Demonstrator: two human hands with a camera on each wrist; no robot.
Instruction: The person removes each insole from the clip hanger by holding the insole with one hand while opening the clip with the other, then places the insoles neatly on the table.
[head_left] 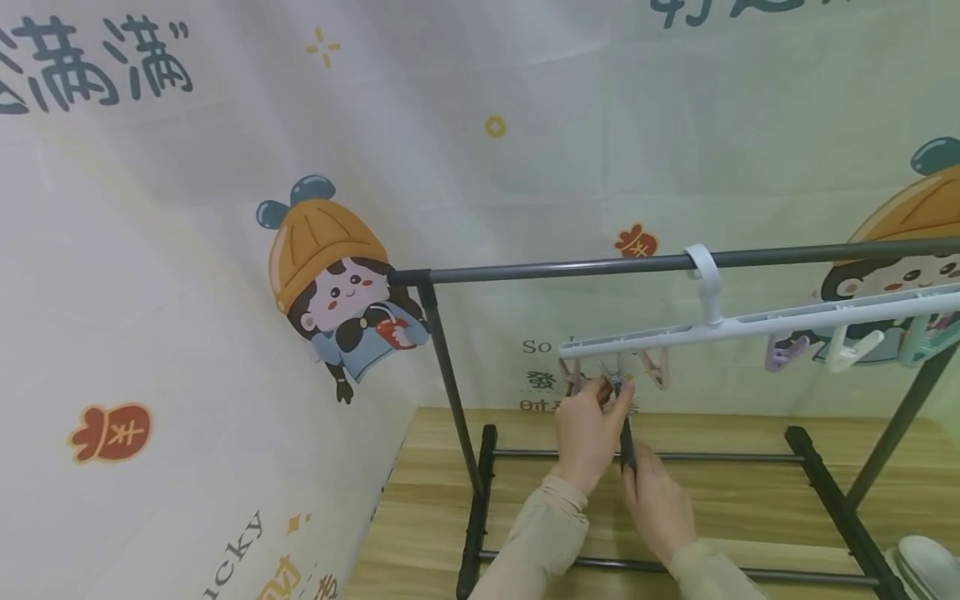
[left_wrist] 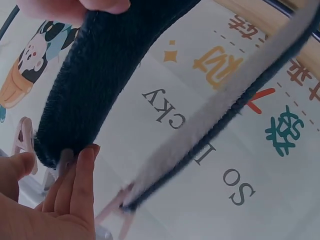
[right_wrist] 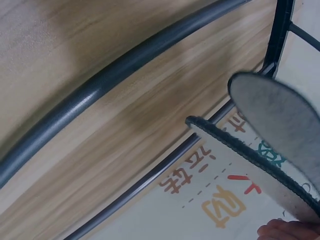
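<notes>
one hand [head_left: 662,502] grips insole [left_wrist: 107,62]; backdrop [head_left: 525,200] reads "so"

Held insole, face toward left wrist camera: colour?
The insole shows dark navy, clearest in left wrist view.

“满满” [head_left: 111,62], “So” [head_left: 534,347], “ucky” [head_left: 238,550] on backdrop [head_left: 172,283]

left sleeve [head_left: 538,537]: pale beige, wrinkled cloth, gathered cuff [head_left: 566,493] at wrist | right sleeve [head_left: 711,573]: matching pale beige, reaching the wrist | left hand [head_left: 591,432]: bare | right hand [head_left: 660,504]: bare
</notes>
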